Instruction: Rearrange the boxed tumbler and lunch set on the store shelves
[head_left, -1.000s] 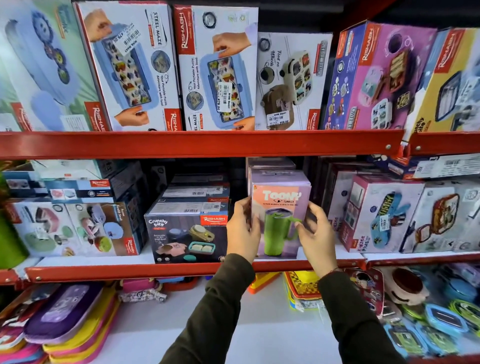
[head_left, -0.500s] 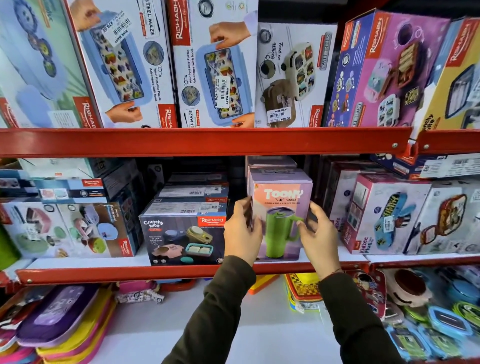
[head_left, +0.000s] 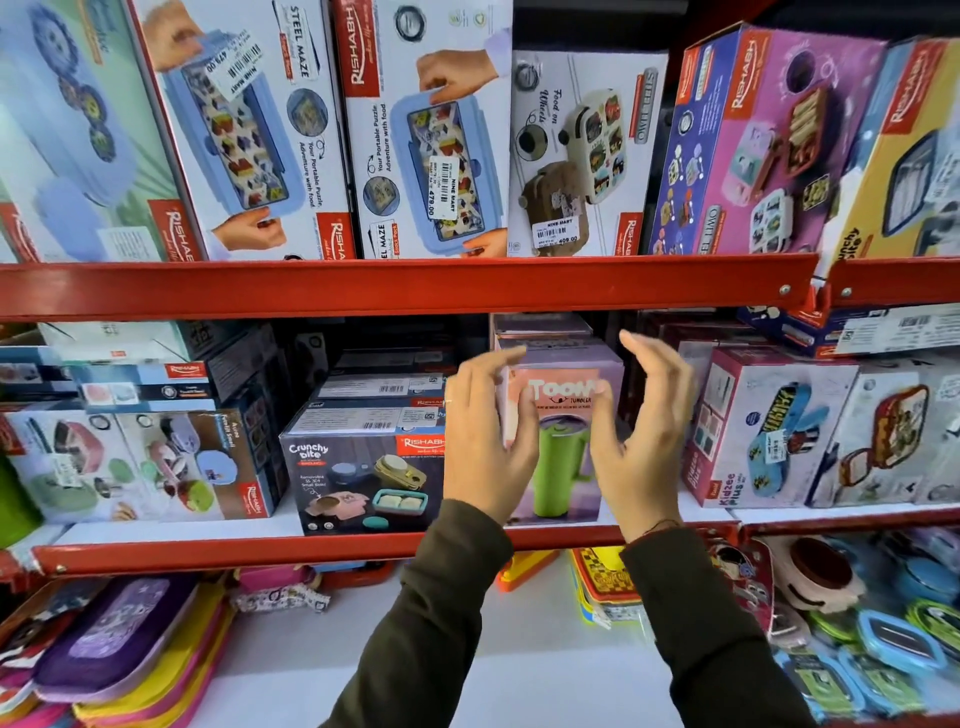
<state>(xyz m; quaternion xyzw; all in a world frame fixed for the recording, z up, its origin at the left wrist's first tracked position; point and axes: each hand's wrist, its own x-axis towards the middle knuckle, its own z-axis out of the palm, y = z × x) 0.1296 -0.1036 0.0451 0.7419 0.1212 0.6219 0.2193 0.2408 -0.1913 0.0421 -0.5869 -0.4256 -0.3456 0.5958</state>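
Both hands are raised, fingers spread and curled, the left hand (head_left: 485, 441) and right hand (head_left: 644, 441) flanking the tumbler box (head_left: 563, 447), gripping nothing; it stands at the middle shelf's (head_left: 208, 551) front edge.

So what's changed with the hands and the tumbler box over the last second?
Both hands have let go. The left hand and right hand, which gripped the sides of the pink and lilac cardboard tumbler box, are now open with fingers spread, in front of it. The box stays upright on the red metal shelf, beside the dark Crunchy Bite lunch set box.
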